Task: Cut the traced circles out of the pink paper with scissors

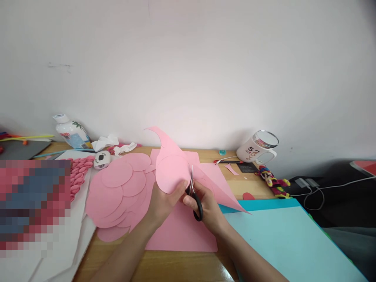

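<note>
Arms (131,250) nearest cam, at 5 & 7. L hand (166,199) pinching disc (173,172) w/ pink sheet (169,147) behind, ctr; R hand (207,201) gripping scissors (192,182), blades to 12. Prob. best: turn sheet, short snips along disc edge, L thumb clear. Pile (117,188) at 9.

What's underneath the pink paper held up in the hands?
Below the held paper, a pink sheet lies on the wooden table; the paper's right tip appears over blue sheets. What lies beneath its middle is covered by the paper, left hand and right hand.
</note>
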`<state>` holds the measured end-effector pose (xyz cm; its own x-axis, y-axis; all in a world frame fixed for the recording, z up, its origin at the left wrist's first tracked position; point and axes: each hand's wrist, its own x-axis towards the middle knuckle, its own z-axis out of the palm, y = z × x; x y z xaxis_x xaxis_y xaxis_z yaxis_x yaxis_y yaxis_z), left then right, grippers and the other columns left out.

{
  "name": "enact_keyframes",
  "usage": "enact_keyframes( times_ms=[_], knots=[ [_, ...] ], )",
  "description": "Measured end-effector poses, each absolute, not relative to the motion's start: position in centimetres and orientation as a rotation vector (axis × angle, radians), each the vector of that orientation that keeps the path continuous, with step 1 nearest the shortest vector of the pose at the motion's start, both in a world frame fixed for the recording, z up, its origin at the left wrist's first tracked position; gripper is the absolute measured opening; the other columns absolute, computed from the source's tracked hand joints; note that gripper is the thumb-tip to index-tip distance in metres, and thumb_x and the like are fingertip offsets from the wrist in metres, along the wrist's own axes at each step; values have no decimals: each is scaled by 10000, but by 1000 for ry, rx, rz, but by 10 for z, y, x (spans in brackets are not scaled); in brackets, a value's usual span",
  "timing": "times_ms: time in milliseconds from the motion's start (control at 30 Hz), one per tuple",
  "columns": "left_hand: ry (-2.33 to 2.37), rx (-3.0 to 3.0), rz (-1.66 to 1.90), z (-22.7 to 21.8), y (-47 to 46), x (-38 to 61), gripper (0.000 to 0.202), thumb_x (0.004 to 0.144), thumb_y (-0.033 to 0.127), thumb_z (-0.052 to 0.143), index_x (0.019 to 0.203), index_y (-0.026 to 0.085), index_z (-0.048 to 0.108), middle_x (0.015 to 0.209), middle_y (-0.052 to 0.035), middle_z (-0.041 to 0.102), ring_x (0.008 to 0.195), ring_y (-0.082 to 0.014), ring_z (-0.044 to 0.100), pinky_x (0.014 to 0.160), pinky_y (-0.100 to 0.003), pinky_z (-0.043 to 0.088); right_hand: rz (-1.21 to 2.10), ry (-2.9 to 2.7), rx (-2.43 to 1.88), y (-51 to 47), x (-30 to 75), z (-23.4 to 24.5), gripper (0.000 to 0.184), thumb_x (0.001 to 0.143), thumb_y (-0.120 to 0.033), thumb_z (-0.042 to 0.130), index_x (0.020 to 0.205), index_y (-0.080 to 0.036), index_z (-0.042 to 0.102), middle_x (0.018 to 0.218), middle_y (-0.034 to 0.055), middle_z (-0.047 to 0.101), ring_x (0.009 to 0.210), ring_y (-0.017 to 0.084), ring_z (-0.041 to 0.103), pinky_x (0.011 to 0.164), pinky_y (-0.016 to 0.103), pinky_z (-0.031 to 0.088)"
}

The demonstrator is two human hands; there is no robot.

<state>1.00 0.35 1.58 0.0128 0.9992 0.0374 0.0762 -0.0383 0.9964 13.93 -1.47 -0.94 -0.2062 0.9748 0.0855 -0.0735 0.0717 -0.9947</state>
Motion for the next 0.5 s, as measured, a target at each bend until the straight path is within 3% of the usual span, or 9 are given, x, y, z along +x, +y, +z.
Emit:
enact_keyframes(
  times_ms=[500],
  knots=[
    [1200,1322,1141,13,5,8,222,711,360,602,695,143,644,636,-38,666,717,-202,648,630,-279,535,1280,-1412,-1019,-15,139,-1,322,732,-481,604,748,-173,509,592,-31,413,547,116,378,493,242,303]
  ],
)
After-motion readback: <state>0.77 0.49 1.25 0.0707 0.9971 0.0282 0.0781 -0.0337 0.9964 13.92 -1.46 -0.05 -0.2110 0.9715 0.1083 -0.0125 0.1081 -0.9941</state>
